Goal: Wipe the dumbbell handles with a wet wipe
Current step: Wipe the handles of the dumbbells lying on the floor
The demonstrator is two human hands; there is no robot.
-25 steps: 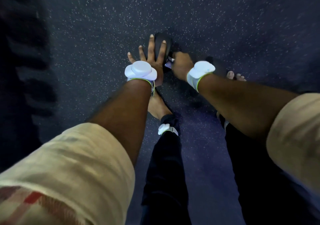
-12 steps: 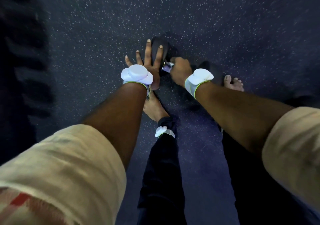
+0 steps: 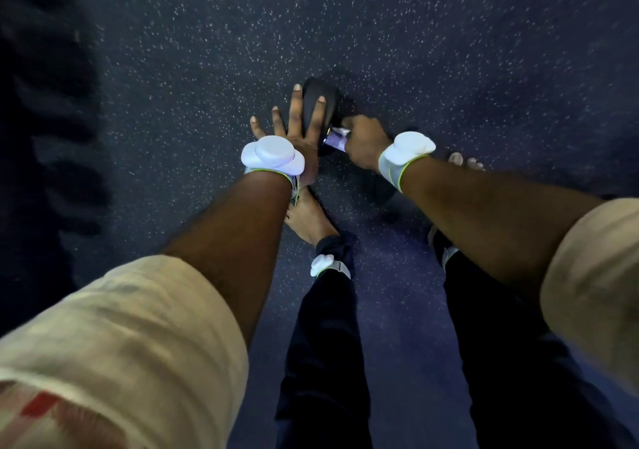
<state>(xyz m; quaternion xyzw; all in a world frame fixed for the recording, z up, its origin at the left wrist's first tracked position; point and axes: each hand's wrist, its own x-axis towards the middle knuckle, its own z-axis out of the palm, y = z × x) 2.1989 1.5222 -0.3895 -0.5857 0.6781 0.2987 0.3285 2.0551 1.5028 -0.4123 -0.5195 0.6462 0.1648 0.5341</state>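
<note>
Dumbbell [image 3: 330, 101] lies on the speckled floor [image 3: 432, 51], its long axis running diagonally from far left to near right. Left hand [image 3: 297, 139] presses the far head with straight, spread fingers [image 3: 296, 109]; right hand [image 3: 364, 142] curls around a wet wipe [image 3: 337, 138] on the handle.

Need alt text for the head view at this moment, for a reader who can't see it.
A person's left hand presses flat, fingers spread, on one end of a black dumbbell on a speckled floor, while the right hand grips a white wipe beside that end. Bare feet stand nearby.
</note>
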